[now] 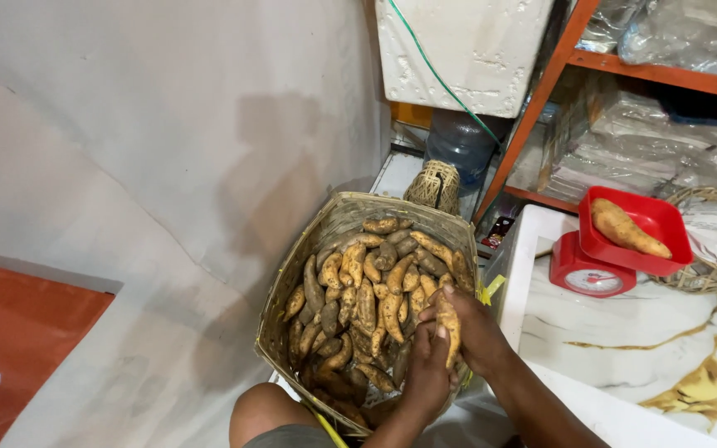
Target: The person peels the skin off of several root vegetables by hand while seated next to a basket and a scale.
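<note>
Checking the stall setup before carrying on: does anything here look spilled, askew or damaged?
Nothing stands out. The sweet potatoes all lie inside the woven basket, one sits squarely in the red scale's tray, and both hands hold a single tuber over the basket.

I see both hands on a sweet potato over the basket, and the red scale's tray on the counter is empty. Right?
Not quite. The head view shows the scale tray is not empty: one sweet potato lies in it. The rest holds: left hand and right hand are on a sweet potato over the basket.
</note>
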